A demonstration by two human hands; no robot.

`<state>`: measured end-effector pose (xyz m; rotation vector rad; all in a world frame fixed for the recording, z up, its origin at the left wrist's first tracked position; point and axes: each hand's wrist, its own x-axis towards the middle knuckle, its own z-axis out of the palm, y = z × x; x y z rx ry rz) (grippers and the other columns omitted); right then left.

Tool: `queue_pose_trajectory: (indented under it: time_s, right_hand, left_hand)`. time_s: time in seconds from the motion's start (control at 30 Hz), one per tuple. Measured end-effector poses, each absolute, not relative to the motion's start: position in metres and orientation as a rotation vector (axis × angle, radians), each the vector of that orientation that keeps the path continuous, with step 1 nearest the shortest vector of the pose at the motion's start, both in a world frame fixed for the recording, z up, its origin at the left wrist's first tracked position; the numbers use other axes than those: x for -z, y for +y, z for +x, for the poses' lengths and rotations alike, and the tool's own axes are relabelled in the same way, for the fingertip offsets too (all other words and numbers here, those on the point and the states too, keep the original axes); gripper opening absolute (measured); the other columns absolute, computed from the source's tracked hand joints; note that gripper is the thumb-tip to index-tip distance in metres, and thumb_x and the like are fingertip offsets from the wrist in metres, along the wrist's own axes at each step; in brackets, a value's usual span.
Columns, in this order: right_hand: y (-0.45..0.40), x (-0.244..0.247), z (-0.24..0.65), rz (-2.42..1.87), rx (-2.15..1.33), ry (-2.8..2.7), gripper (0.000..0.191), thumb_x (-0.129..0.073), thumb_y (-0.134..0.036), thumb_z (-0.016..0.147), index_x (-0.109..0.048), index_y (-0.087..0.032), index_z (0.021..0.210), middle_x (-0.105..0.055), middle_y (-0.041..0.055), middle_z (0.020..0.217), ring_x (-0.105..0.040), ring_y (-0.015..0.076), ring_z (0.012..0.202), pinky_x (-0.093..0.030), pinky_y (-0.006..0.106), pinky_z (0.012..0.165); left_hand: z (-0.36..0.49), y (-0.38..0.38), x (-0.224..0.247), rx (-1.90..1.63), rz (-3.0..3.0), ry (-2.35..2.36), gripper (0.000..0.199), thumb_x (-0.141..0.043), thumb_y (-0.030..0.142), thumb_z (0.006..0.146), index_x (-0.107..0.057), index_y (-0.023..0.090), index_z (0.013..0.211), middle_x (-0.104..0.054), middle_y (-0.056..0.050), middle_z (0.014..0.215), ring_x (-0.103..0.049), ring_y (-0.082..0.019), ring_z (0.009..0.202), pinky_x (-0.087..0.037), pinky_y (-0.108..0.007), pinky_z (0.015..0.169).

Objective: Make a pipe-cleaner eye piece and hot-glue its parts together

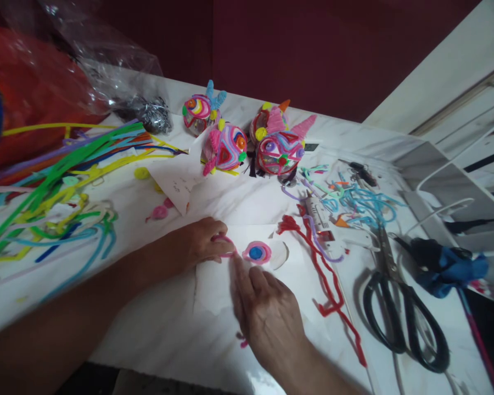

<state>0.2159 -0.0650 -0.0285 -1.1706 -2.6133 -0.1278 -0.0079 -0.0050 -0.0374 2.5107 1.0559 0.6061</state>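
My left hand [206,241] is over the white paper [214,293], its fingers closed on a small pink pipe-cleaner loop [229,248]. The fingers hide part of the loop. From below, my right hand [271,310] reaches in with its index finger stretched out, the tip at the loop's right end. Its other fingers are loosely bent and hold nothing that I can see. Just right of the loop lies a flat coiled pipe-cleaner eye [257,252] with a blue centre and pink rings. A dark pink scrap [242,340] shows beside the right wrist.
Scissors [391,307], red pipe cleaners [325,269] and a white glue gun [318,211] lie to the right. Several decorated fish-like figures [226,145] stand at the back. Colourful pipe cleaners [66,159] and a clear plastic bag [119,60] fill the left.
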Motion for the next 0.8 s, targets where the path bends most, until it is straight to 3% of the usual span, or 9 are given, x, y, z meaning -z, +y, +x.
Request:
queue_pose_trajectory:
  time_s: [0.43,0.8]
  right_hand:
    - [-0.0642,0.0315,0.2139,-1.189,0.211,-2.571,0.046,-0.064,-0.018,0.089,-0.058,-0.007,0.133,-0.064,0.0050,0.076,-0.059,0.0189,0.065,-0.045,0.032,0.055]
    - [-0.0616,0.0279,0.2126,-1.246,0.222,-2.534,0.032,-0.056,-0.025,0.097,-0.065,-0.012,0.126,-0.063,0.0023,0.068,-0.057,0.0150,0.059,-0.034,0.030,0.052]
  left_hand:
    - [-0.0058,-0.0058,0.0323,-0.587,2.721,1.025,0.019,-0.050,0.022,0.099,-0.069,0.020,0.103,-0.057,-0.005,0.099,-0.050,-0.016,0.087,-0.045,-0.026,0.078]
    - [-0.0086,-0.0050,0.0362,-0.579,2.759,1.008,0.015,-0.057,0.024,0.097,-0.068,0.022,0.107,-0.056,-0.006,0.103,-0.052,-0.018,0.089,-0.046,-0.027,0.080]
